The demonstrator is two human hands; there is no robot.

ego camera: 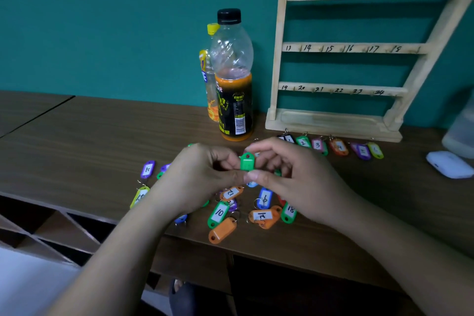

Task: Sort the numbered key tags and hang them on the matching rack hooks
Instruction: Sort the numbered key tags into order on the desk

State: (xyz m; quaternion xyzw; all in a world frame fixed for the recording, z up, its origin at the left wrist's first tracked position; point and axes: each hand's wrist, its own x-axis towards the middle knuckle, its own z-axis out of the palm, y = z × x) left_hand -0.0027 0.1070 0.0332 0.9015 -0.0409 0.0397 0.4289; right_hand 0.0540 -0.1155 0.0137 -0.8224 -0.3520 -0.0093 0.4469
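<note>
Fingers (252, 177) of both hands clamped on one green key tag (247, 161), held upright just above the tabletop (89, 131), in front of the wooden rack (333, 120). Left hand (197, 177) pinches its left edge; right hand (295, 174) grips top and bottom. The face shown is blank, so its number cannot be read. Loose tags (220, 213) lie scattered nearer the viewer than the rack; a sorted row (338, 147) sits touching or just beside the rack's base. Rack hooks look bare. Judgement: the tag is light, stiff, smooth plastic, likely slippery; best pinched by its flat edges, leaving the hole end free for a hook. Two bottles (234, 100) stand left of the rack.
</note>
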